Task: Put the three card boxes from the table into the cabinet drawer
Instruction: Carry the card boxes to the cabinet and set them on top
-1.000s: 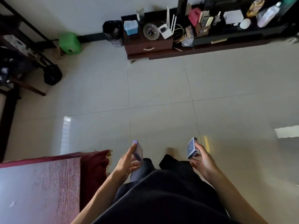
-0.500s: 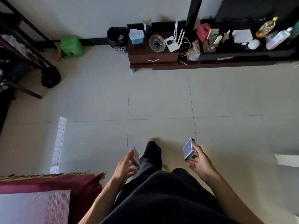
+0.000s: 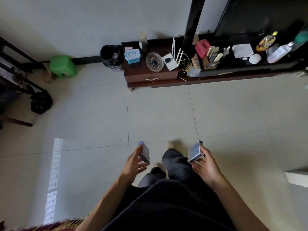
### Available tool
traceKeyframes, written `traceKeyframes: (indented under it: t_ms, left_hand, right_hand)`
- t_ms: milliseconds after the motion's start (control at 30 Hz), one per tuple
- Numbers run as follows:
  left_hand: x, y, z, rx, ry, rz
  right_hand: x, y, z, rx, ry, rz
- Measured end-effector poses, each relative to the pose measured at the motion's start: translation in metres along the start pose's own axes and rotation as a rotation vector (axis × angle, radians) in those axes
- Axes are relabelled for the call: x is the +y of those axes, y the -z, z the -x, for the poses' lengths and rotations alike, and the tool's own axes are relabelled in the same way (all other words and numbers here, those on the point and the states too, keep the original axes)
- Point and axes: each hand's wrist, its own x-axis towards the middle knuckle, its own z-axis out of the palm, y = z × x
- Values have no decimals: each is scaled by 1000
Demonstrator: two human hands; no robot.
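The person stood on the tiled floor, left hand [image 3: 133, 164] with fingers clamped on a pale purple card box [image 3: 144, 151], right hand [image 3: 205, 165] gripping a darker blue card box [image 3: 195, 151]; a third I couldn't make out. The cabinet drawer [image 3: 150, 79], shut, lay straight ahead, well apart, slightly nearer the left hand.

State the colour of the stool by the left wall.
Bright green: the stool shows clearly in the head view.
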Motion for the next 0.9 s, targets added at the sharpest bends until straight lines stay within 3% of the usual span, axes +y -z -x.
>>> traceKeyframes:
  t_ms: [500, 900]
  left_hand:
    - [175, -60, -88, 68, 50, 137]
    - [288, -6, -173, 123, 111, 217]
  right_hand:
    - [-211, -85, -98, -146, -106, -125]
    - [-288, -198, -170, -61, -124, -77]
